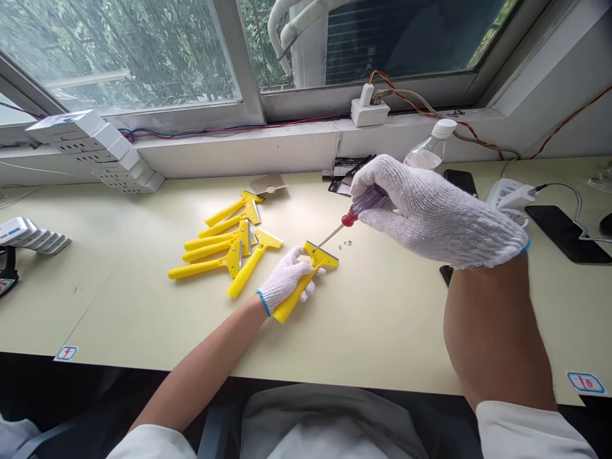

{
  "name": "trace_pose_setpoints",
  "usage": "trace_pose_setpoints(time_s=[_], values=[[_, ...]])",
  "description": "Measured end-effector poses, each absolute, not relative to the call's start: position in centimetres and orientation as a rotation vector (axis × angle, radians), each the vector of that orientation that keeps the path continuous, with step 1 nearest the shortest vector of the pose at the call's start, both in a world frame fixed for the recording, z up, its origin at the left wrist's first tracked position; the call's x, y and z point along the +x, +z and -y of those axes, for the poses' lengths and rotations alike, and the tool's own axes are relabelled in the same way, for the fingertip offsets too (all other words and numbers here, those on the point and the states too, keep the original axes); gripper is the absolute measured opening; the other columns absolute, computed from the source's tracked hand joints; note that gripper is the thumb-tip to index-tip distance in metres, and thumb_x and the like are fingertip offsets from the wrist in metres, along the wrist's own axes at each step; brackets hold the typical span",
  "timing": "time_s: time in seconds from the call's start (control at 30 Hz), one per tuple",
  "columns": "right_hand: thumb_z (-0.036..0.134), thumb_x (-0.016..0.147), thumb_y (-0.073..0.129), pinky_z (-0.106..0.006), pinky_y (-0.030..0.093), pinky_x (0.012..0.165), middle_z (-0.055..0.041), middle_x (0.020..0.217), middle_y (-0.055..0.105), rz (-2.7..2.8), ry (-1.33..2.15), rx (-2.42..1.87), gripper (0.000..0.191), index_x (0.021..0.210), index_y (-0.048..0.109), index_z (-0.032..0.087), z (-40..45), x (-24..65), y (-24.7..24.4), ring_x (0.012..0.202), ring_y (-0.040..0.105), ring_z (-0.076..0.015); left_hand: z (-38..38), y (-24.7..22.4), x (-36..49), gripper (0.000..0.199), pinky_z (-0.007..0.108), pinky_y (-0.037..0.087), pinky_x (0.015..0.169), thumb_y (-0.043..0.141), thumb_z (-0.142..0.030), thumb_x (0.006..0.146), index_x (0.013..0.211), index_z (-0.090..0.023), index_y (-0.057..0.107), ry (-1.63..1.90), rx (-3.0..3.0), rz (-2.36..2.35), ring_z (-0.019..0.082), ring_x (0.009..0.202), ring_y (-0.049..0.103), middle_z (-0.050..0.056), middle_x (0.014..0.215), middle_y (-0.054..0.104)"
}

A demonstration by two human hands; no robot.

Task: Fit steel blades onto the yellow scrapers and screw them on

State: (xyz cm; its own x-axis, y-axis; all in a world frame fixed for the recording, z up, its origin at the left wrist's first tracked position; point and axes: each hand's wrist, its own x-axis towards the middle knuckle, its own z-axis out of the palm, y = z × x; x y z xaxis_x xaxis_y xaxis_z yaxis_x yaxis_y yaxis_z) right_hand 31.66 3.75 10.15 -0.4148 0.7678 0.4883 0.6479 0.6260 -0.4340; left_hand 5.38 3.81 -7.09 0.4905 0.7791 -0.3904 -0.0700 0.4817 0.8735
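My left hand (284, 280), in a white knit glove with a blue cuff, grips the handle of a yellow plastic scraper (292, 298) on the bench. My right hand (430, 213), gloved the same way, holds a screwdriver (363, 205) with a red and clear handle. Its thin metal shaft slants down to the scraper's head, and the tip seems to meet it there. Several tiny silver screws (347, 243) lie just beyond that head. To the left lies a heap of several similar yellow scrapers (224, 245).
A pale yellow bench (143, 306) runs under a window sill. A cardboard piece (269, 183), a water bottle (428, 150), black phones (567, 233) and a white charger (509, 194) stand on it. Stacked white power strips (93, 150) lie at the left, with wires along the sill.
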Motion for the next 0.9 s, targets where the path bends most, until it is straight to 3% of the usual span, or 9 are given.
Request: trace_pose_setpoints(time_s=[0.13,0.33,0.43,0.5,0.6,0.77,0.9], values=[[0.030,0.093,0.077,-0.035,0.055,0.068,-0.0009,0.084,0.075,2.175,0.195,-1.127,0.007,0.097,0.073,0.026,-3.7,32.3,10.3,0.073,0.068,-0.0198,-3.7,-7.0,5.4,0.048,0.023,0.048,0.040,0.071,-0.030,0.085,0.127,-0.025,0.048,0.610,0.926,-0.916,0.011,0.050,0.061,0.010,0.113,0.077],[0.043,0.092,0.082,-0.038,0.052,0.073,0.0005,0.061,0.063,2.069,-0.021,-1.276,0.027,0.074,0.070,0.026,-4.5,32.2,9.8,0.068,0.065,-0.0213,-3.5,-6.6,5.6,0.046,0.024,0.048,0.041,0.070,-0.030,0.086,0.127,-0.025,0.050,0.590,0.962,-0.919,0.012,0.050,0.062,0.011,0.113,0.077],[0.033,0.091,0.080,-0.040,0.055,0.076,-0.0020,0.080,0.072,2.140,0.092,-1.191,0.009,0.091,0.074,0.026,-4.2,32.4,10.1,0.076,0.067,-0.0223,-3.5,-6.6,5.5,0.046,0.024,0.048,0.042,0.069,-0.029,0.086,0.128,-0.025,0.049,0.584,0.958,-0.913,0.011,0.050,0.060,0.010,0.113,0.077],[0.026,0.093,0.075,-0.041,0.057,0.078,-0.0043,0.097,0.076,2.209,0.199,-1.094,0.008,0.101,0.074,0.025,-3.8,32.7,10.5,0.084,0.069,-0.0230,-3.5,-6.6,5.5,0.047,0.024,0.049,0.042,0.068,-0.029,0.086,0.128,-0.025,0.049,0.581,0.956,-0.924,0.011,0.050,0.061,0.010,0.113,0.077],[0.023,0.097,0.068,-0.041,0.058,0.081,-0.0056,0.107,0.077,2.270,0.220,-1.043,0.009,0.100,0.076,0.025,-3.7,33.0,10.8,0.090,0.071,-0.0237,-3.5,-6.6,5.5,0.045,0.024,0.049,0.041,0.069,-0.030,0.086,0.127,-0.025,0.049,0.582,0.960,-0.938,0.012,0.051,0.062,0.010,0.113,0.077],[0.027,0.094,0.073,-0.037,0.052,0.076,-0.0021,0.083,0.074,2.193,0.065,-1.205,0.006,0.089,0.076,0.027,-4.6,33.1,9.9,0.080,0.068,-0.0231,-3.5,-6.6,5.5,0.044,0.023,0.049,0.042,0.069,-0.030,0.087,0.126,-0.024,0.050,0.585,0.963,-0.927,0.011,0.051,0.062,0.013,0.115,0.077],[0.034,0.096,0.071,-0.036,0.046,0.069,-0.0033,0.065,0.063,2.127,-0.096,-1.440,0.016,0.083,0.071,0.025,-5.1,32.9,9.1,0.071,0.065,-0.0243,-3.5,-6.7,5.4,0.046,0.023,0.049,0.042,0.070,-0.030,0.087,0.128,-0.024,0.049,0.578,0.963,-0.928,0.011,0.051,0.061,0.012,0.116,0.077]])
